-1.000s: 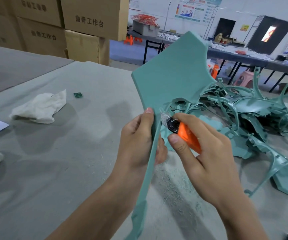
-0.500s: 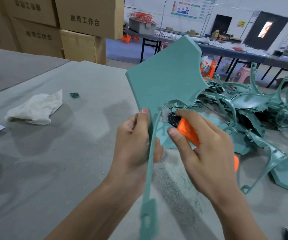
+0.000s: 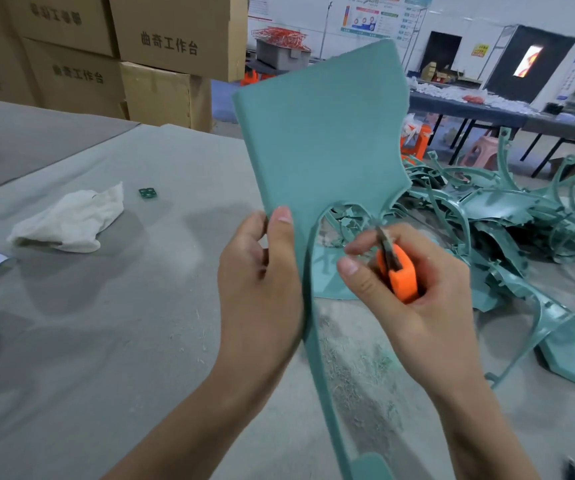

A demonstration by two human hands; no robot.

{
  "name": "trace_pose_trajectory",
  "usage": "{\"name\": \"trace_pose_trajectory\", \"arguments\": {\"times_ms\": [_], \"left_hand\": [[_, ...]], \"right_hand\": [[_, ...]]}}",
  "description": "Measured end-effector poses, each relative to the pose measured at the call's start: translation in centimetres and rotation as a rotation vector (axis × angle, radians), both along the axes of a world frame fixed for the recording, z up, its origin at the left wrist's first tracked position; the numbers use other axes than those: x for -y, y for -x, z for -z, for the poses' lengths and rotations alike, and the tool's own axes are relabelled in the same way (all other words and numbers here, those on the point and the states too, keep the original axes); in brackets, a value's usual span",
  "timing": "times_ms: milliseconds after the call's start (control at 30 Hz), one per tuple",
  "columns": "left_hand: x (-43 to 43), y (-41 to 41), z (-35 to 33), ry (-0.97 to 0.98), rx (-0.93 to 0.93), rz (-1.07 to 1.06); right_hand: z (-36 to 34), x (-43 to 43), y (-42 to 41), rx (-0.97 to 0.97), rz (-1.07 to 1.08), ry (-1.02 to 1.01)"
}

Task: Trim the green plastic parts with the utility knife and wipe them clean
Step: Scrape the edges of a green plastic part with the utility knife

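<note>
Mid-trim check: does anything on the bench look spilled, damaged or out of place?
Pale shavings litter the table below the held green part, likely trimming waste. A small green piece lies alone near the white cloth, far from the pile of green parts. No damage visible.

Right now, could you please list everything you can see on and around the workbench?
held green part: one, teal green, raised above the table
utility knife: one, orange, blade pointing up toward the held part's cut-out
pile of green parts: many, teal green, on the table's right side
white cloth: one, white, crumpled on the table's left side
small green piece: one, green, just right of the cloth, apart from it
shavings: scattered, pale, on the table under the hands
table: one, grey
cardboard boxes: several, brown, stacked behind the table
left hand: grips the held part
right hand: holds the knife
</note>
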State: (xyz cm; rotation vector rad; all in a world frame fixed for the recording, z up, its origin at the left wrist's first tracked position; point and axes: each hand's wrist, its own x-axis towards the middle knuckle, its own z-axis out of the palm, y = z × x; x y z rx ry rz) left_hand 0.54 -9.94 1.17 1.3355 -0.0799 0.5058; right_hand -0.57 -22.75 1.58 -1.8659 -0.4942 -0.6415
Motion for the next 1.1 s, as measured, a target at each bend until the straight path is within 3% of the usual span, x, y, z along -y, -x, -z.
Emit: {"name": "trace_pose_trajectory", "arguments": {"times_ms": [100, 333, 467, 767, 900, 1100], "left_hand": [[0.2, 0.4, 0.0, -0.223, 0.096, -0.167], [0.5, 0.4, 0.8, -0.428, 0.167, -0.307], [0.5, 0.4, 1.1, -0.618, 0.304, -0.386], [0.5, -0.2, 1.8, -0.706, 0.371, -0.457], [0.5, -0.3, 1.8, -0.748, 0.402, -0.470], [-0.4, -0.8, 1.4, -0.672, 0.293, -0.427]], "right_hand": [[0.0, -0.5, 0.2, -0.079, -0.028, -0.129], [0.3, -1.6, 0.5, -0.273, -0.055, -0.408], [0.3, -1.2, 0.4, -0.374, -0.004, -0.447], [0.2, -1.3, 0.4, -0.407, 0.043, -0.472], [0.6, -1.6, 0.5, -0.288, 0.093, -0.392], [0.8, -0.6, -0.2, -0.255, 0.046, -0.264]]}}
